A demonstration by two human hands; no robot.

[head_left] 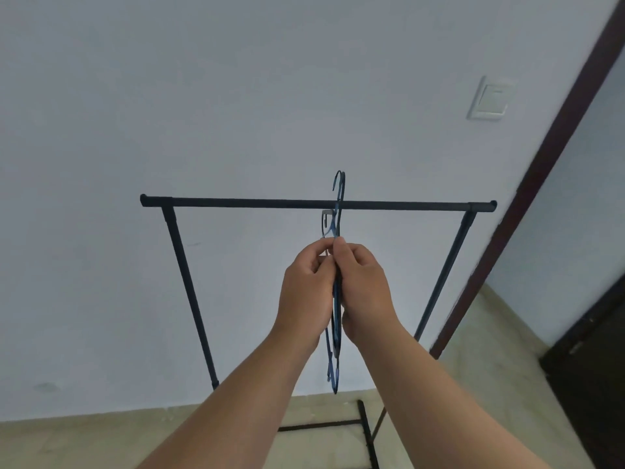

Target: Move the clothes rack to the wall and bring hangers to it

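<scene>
A black clothes rack stands close against the pale wall, its top bar running left to right at mid-height. A bundle of thin blue hangers is held edge-on in front of the bar. Their hooks rise just above the bar, right of its middle. My left hand and my right hand press together around the bundle from either side, fingers closed on it just below the bar. How many hangers are in the bundle is hard to tell.
A pale wall fills the view behind the rack. A light switch sits on the wall at the upper right. A dark door frame runs diagonally at the right. The rack's base bars lie on the beige floor.
</scene>
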